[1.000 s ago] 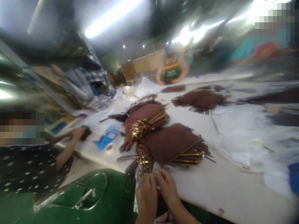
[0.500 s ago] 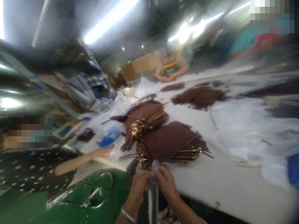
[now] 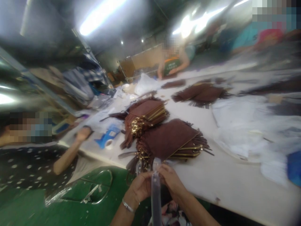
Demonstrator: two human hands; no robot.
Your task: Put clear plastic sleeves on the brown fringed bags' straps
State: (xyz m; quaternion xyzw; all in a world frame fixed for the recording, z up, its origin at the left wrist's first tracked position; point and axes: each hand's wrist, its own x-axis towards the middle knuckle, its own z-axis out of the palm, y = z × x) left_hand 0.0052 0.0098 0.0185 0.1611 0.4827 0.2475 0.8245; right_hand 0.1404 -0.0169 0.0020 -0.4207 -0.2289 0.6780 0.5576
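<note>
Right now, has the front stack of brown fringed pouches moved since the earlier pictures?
No; relative to the white table, the front stack shows no visible shift.

Looking out from head height, forward and down across the table [image 3: 225, 179]; close above left hand [image 3: 141, 187] and right hand [image 3: 172, 181], both low in the middle; tilted, leaning the table's near edge down to the right; stretching past bags [image 3: 168, 138] to a far co-worker [image 3: 172, 65], up to the lights [image 3: 101, 16].

A blue item [image 3: 110, 134] and a white roll [image 3: 107, 146] lay together on the desk [image 3: 211, 175]. Crumpled white sheeting [image 3: 237, 125] occupied its right portion. Overhead, one fluorescent tube [image 3: 103, 15] was lit; the floor [image 3: 127, 204] was green.
</note>
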